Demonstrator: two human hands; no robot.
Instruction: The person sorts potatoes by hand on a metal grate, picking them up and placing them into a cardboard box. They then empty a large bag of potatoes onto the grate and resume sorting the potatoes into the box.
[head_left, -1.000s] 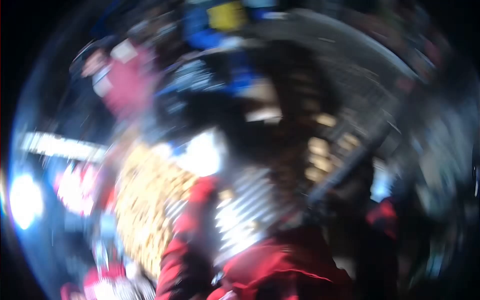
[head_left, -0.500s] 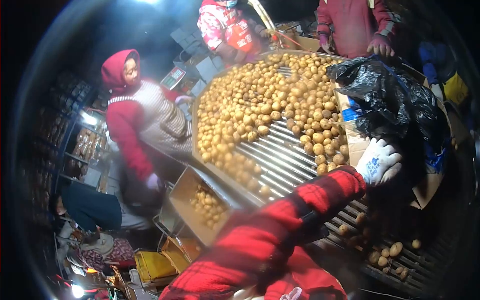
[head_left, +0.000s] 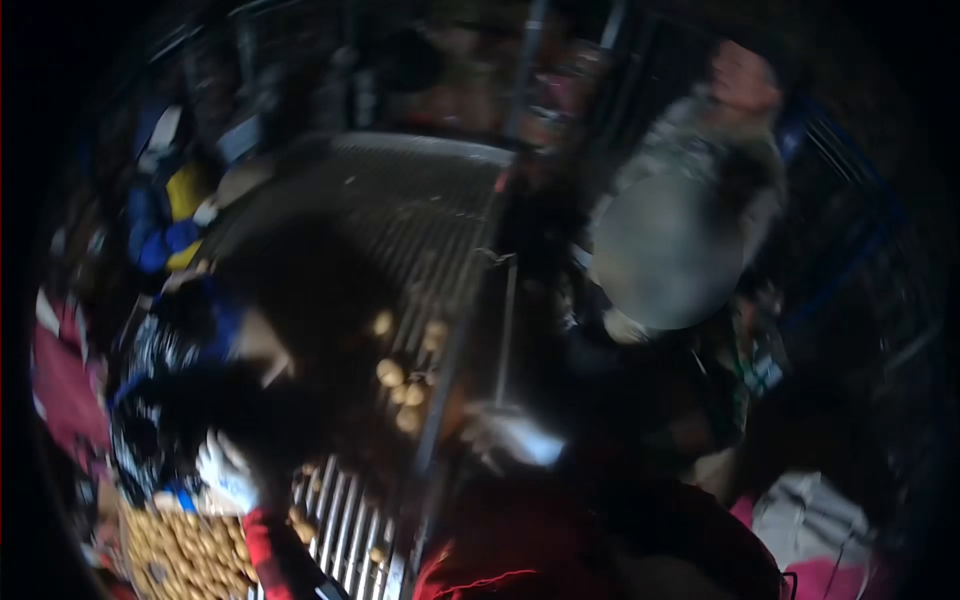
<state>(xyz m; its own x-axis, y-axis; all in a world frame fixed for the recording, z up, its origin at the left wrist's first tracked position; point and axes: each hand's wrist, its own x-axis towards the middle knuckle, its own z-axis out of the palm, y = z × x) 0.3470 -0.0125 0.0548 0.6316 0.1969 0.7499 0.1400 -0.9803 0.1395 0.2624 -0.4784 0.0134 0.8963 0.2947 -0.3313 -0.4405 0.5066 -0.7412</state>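
My left hand (head_left: 226, 474), in a white glove, is at the edge of a cardboard box (head_left: 262, 345), its fingers bent over the rim. A crumpled black plastic bag (head_left: 150, 435) lines the box, whose inside is dark. Many potatoes (head_left: 185, 555) lie beside it at the lower left. Several loose potatoes (head_left: 400, 385) sit on the metal roller table (head_left: 345, 520) to the right of the box. A pale, smeared shape near the table's right edge looks like my gloved right hand (head_left: 525, 440); its fingers cannot be made out.
At the right stands a person in a grey patterned jacket (head_left: 690, 150), partly behind a round grey blur (head_left: 670, 250). Another person in blue and yellow (head_left: 175, 215) is at the far left. A maroon sleeve (head_left: 70, 390) shows at the left edge. A whitish bundle (head_left: 810, 520) is at the lower right.
My view has swung to the right and is blurred. The potato heap, box and left hand now appear at the lower left. The far rollers and the person in grey have come into view.
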